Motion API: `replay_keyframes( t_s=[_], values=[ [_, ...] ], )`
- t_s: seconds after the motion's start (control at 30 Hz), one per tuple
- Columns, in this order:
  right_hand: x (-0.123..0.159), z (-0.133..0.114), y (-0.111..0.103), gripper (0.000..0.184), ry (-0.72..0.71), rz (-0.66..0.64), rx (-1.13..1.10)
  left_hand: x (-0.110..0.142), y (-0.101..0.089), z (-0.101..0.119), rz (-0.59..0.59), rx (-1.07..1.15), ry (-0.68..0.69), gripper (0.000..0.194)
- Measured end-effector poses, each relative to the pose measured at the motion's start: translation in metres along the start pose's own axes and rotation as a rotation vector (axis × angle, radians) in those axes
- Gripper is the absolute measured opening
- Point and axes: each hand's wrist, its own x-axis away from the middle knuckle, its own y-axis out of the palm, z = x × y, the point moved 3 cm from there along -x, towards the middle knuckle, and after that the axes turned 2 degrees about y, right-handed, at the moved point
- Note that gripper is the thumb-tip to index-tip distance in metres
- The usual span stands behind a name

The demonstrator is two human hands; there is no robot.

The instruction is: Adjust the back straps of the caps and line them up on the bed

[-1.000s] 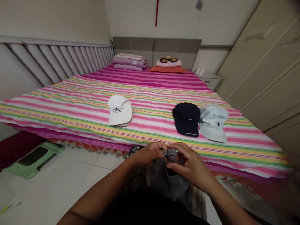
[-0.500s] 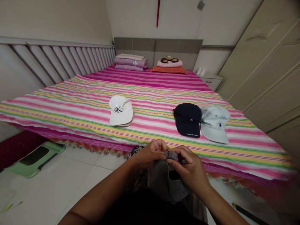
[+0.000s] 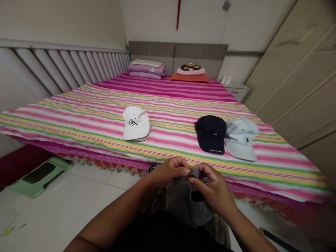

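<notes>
A grey baseball cap [image 3: 181, 201] is held low in front of my body, its back opening facing up toward me. My left hand [image 3: 172, 171] pinches one end of the cap's back strap [image 3: 194, 172]. On the other side, the thumb and fingers of my right hand [image 3: 211, 183] grip the same strap close by. Beyond my hands on the bed lie a white cap [image 3: 136, 123] with black letters, a navy cap [image 3: 210, 133] and a pale blue-white cap [image 3: 241, 138]. The navy and pale caps touch. Whatever fastening the strap has is hidden by my fingers.
A striped sheet [image 3: 86, 119] covers the bed. Folded purple bedding [image 3: 147, 70] and a pink and orange pile [image 3: 190, 75] lie by the headboard [image 3: 157, 50]. A green stool [image 3: 39, 176] stands on the floor at left. A wardrobe [image 3: 301, 70] rises at right.
My left fingers have shifted slightly right along the strap, covering more of its left part. The cap stays in both hands, and the view has moved a little.
</notes>
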Motion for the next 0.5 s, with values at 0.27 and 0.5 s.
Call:
replay_keyframes(
  t_s=[0.27,0.5],
  values=[
    [-0.001,0.002,-0.002,0.013,0.123,-0.035,-0.188,0.002,0.000,0.005,-0.014,-0.084,0.052,0.032],
    [0.001,0.010,0.003,0.020,0.193,-0.043,-0.364,0.008,0.008,0.015,0.138,-0.365,0.125,0.028]
  ],
)
